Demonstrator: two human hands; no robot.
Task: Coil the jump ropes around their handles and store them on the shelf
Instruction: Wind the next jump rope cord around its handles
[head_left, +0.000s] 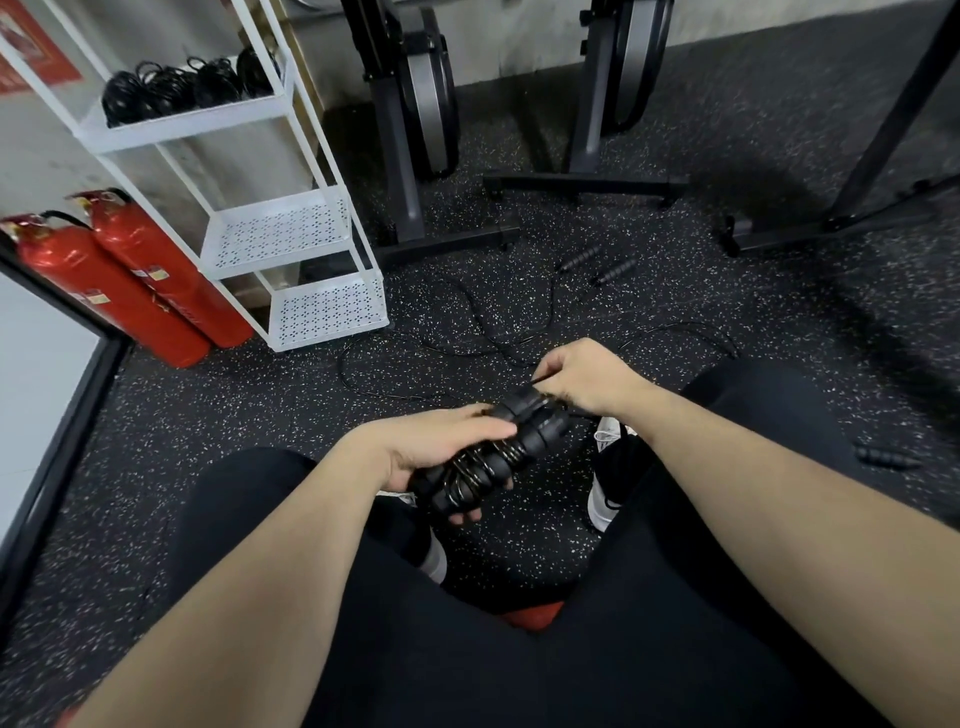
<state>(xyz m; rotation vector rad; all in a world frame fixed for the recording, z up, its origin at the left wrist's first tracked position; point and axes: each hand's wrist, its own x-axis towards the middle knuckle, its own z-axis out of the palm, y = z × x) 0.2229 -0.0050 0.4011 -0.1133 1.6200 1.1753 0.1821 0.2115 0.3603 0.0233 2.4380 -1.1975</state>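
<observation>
Left hand (441, 449) grips the black foam jump-rope handles (498, 447), partly wound with thin black cord (467, 470), above the knees, well right of the white perforated metal shelf (291, 228). Right hand (584, 376) pinches the cord at the handles' far end. Coiled black ropes (182, 88) on the shelf's top tier.

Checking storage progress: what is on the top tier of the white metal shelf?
Several coiled black jump ropes lie on the white metal shelf; its raised rim hides their undersides.
</observation>
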